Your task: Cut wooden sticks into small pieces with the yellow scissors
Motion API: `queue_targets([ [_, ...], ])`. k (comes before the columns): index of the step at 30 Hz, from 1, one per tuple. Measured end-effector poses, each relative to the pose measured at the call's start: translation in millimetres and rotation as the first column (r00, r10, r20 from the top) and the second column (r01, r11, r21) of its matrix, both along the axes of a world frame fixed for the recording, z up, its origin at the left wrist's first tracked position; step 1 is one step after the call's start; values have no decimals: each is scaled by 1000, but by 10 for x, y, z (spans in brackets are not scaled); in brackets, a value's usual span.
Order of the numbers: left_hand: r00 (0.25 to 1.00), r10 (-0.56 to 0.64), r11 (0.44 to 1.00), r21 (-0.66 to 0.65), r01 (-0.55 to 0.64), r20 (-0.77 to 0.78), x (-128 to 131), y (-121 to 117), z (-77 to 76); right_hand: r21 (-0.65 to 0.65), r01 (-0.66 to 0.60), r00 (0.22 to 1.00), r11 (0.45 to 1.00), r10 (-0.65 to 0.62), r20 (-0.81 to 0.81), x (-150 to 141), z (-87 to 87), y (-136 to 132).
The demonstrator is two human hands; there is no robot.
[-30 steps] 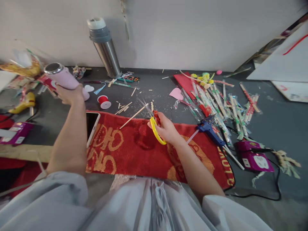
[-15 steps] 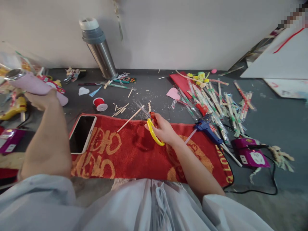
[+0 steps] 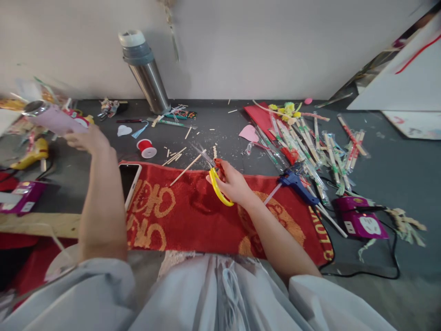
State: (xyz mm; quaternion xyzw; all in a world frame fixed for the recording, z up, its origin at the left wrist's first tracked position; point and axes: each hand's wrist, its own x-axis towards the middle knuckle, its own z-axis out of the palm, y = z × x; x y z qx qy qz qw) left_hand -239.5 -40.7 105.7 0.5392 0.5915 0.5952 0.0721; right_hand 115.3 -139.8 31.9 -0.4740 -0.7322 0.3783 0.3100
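My right hand (image 3: 231, 181) is closed around yellow-handled scissors (image 3: 220, 191) above the red towel (image 3: 193, 216). Their blades point up and left, over the end of a thin wooden stick (image 3: 186, 171). On the far left, my left hand (image 3: 90, 138) is at the lower end of a pink tumbler (image 3: 57, 120) with a metallic lid, and hides its base. Those fingers are blurred and loosely bent, seemingly off the tumbler's side. Partly behind my left forearm, a phone (image 3: 130, 181) rests on the towel.
Straw-like packs (image 3: 303, 142) lie at the right, by a blue glue gun (image 3: 298, 184) and a corded purple power block (image 3: 360, 218). A steel thermos (image 3: 148, 78) stands against the wall. A red ribbon spool (image 3: 146, 148), wood scraps (image 3: 174, 156) and a yellow glue gun (image 3: 34, 154) are at the left.
My left hand and forearm have shifted right, sliding from the tumbler's middle to its lower end and covering part of the phone. The view has turned slightly left. My right hand keeps the scissors nearly still.
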Motion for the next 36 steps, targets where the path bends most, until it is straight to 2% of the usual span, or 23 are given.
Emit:
queue_targets([
  [1,957,220,975,-15,-221,191,88,6,-72,12,7,1000,1000,-7,10,2,-2,-1],
  [2,922,298,954,-43,-297,247,206,-8,-142,20,14,1000,1000,-15,22,5,-3,-2],
  [4,920,304,953,-83,-293,248,518,-99,-260,40,31,998,999,-33,47,13,-4,-3],
  [5,954,230,971,-111,-212,190,699,-176,-303,56,39,997,998,-42,58,17,-5,-4],
  [7,999,-17,988,-152,22,35,1070,-371,-361,92,53,995,994,-60,77,26,-9,-3],
  [9,975,-198,975,-124,185,-104,1391,-582,-393,116,68,992,991,-79,95,35,-11,1],
  [10,956,-248,964,-142,227,-156,1517,-677,-407,123,74,991,990,-87,106,39,-11,4],
  [13,917,-285,948,-221,227,-280,1751,-873,-460,143,77,985,987,-98,145,52,-8,13],
  [17,884,-321,933,-272,234,-341,1836,-948,-563,178,49,984,983,-78,162,65,-10,14],
  [21,890,-303,947,-212,242,-339,1829,-968,-634,191,-5,990,982,-22,142,80,-2,-8],
  [25,885,-285,958,-149,246,-368,1809,-993,-639,220,-13,992,975,-15,128,99,26,-29],
  [36,886,-274,962,-120,247,-375,1790,-1006,-667,197,-28,990,980,0,141,118,71,-35],
])
